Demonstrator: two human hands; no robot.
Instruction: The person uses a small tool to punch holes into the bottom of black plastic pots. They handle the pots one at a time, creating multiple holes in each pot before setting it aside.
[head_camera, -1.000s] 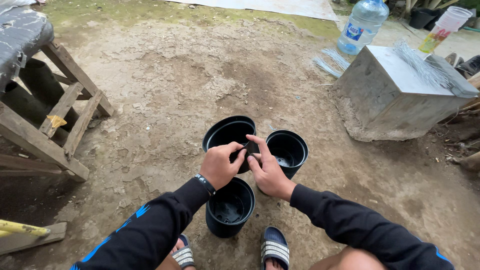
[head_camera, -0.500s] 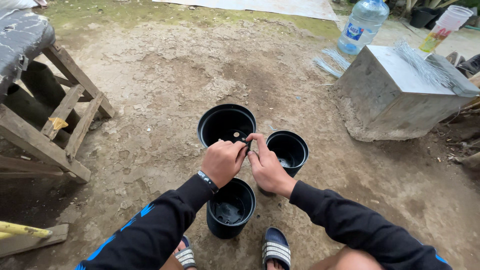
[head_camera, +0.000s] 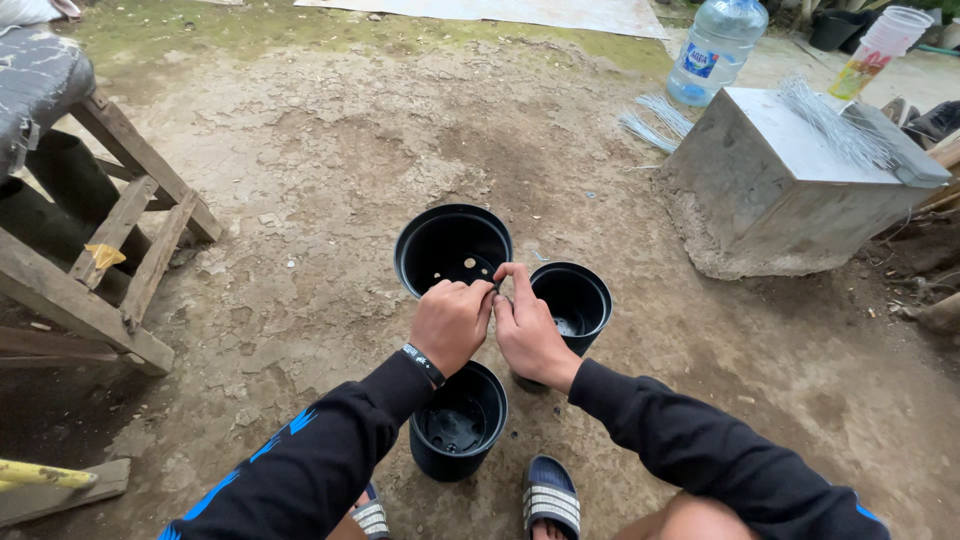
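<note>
Three black plastic plant pots stand on bare dirt: a large one (head_camera: 452, 248) farthest from me, a smaller one (head_camera: 574, 300) to its right, and a third (head_camera: 458, 425) nearest my feet. My left hand (head_camera: 450, 322) and my right hand (head_camera: 527, 325) meet above the near rim of the large pot. The fingertips of both pinch together on something small that I cannot make out. Holes show in the large pot's floor. Both arms wear black sleeves, and a dark band circles my left wrist.
A grey concrete block (head_camera: 790, 185) at the right carries thin wires (head_camera: 835, 125). A water bottle (head_camera: 716, 48) and a plastic cup (head_camera: 880, 45) stand behind it. A wooden frame (head_camera: 110, 250) stands at the left. My sandalled feet (head_camera: 550, 495) are at the bottom.
The large pot has shifted slightly away from the other two. My hands stay pinched together over its near rim; the dark bit seen between my fingers earlier is hidden now.
</note>
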